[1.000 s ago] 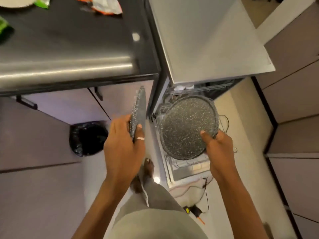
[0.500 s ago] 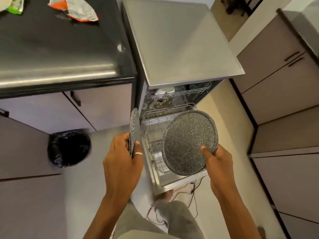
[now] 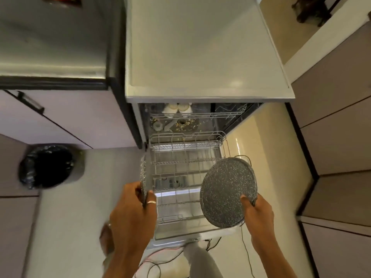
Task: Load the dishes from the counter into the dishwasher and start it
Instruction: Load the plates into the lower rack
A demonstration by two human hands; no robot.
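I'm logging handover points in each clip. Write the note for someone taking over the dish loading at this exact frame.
Left hand: grips a speckled plate by its rim, edge-on, over the left side of the lower rack.
Right hand: holds a second speckled plate, face up and tilted, over the rack's right side.
Dishwasher: door open, lower rack pulled out and bare where it shows; white cups in the upper rack.
Done: two plates brought over.
Left: slot both plates, fetch any remaining dishes, close, start.
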